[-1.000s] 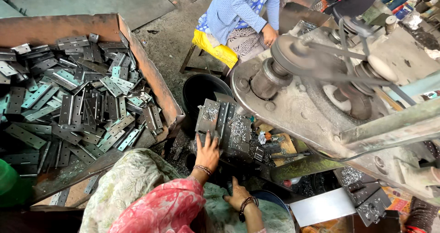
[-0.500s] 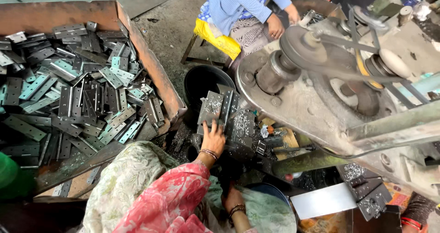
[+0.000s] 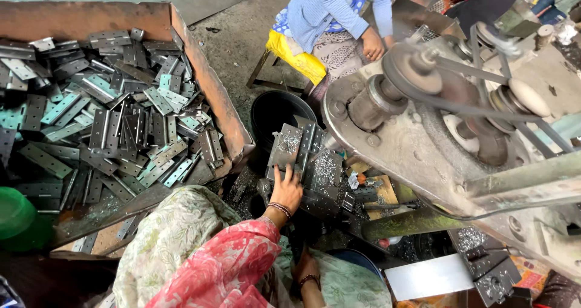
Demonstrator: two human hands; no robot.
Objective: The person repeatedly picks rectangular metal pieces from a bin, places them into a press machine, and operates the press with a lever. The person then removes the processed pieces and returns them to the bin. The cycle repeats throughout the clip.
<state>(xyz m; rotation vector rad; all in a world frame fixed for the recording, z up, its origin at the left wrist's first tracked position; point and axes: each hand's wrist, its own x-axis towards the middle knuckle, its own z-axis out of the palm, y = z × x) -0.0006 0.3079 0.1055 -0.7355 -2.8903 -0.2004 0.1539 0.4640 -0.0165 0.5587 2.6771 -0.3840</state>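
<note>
**Left hand pressed to the hinge stack at frame centre**

Barely shifted since half a second ago, the left hand [image 3: 286, 190] is kept on the stack of metal hinge plates [image 3: 295, 147], though the whole scene is now seen slightly lower in the frame. Its fingers [image 3: 279, 176] are laid flat and spread against the lower edge of the plates; a closed grasp is not shown. The stack is found at the centre of the frame, tilted, just in front of a black bucket [image 3: 275, 111]. The right hand [image 3: 304, 265] is seen low at bottom centre, its fingers hidden, so their state cannot be told. Outward, a rusty bin [image 3: 206, 81] heaped with hinges fills the upper left. A belt-driven machine [image 3: 436, 108] is spread across the right. Another person in a blue top [image 3: 333, 8] is seated at upper centre.
</note>
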